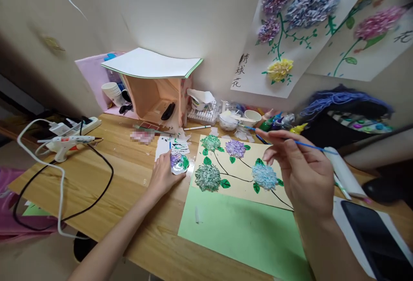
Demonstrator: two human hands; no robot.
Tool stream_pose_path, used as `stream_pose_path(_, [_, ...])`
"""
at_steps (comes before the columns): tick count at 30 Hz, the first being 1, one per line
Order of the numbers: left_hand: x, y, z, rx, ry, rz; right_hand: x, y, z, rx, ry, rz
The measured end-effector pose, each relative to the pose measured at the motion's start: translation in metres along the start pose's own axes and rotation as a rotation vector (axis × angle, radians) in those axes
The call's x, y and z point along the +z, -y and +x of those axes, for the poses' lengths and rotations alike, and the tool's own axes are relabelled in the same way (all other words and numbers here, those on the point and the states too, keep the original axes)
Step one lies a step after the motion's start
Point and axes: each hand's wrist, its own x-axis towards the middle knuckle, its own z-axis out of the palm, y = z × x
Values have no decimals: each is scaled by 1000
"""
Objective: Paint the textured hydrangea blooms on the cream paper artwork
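My right hand point(303, 173) grips a thin blue paintbrush point(309, 145), raised above the right side of the artwork, its tip pointing left near a clear bowl point(229, 120). My left hand point(163, 171) is at a small flower-shaped paint palette point(179, 163) with purple and green paint, thumb and fingers around its near-left edge. Between the hands lies a cream sheet point(238, 188) with raised green, purple and light blue flowers, painted leaves and dark stems. The cream sheet rests on a larger green sheet point(238, 229). A paint-smeared white paper point(161, 147) lies behind the palette.
On the left, a glue gun point(69, 143) and looped cables sit beside a power strip point(87, 125). A pink box point(155, 96), paper cups point(111, 89) and paint bottles point(277, 121) line the back. A phone point(377, 238) lies at right.
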Motion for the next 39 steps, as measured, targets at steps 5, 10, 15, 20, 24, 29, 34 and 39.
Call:
stream_pose_path(5, [-1, 9, 3, 39, -23, 74, -12, 8, 6, -98, -138, -1])
stream_pose_path(10, [-11, -5, 10, 109, -184, -118, -15, -1, 1, -230, -128, -176])
stream_pose_path(15, [-3, -61, 16, 371, -259, -334, -11, -18, -2, -418, 50, -295])
stream_pose_path(20, [17, -81, 16, 416, -293, -454, -7, -34, -2, -518, 281, -524])
stream_pose_path(24, [22, -70, 11, 404, -281, -499, -5, -46, -2, -571, 311, -567])
stream_pose_path(29, [25, -65, 8, 510, -324, -423, -4, -53, 0, -626, 344, -604])
stream_pose_path(34, [26, -66, 7, 548, -339, -371, -2, -55, 2, -620, 378, -628])
stream_pose_path(39, [25, -65, 6, 544, -335, -372, -2, -56, 2, -610, 368, -607])
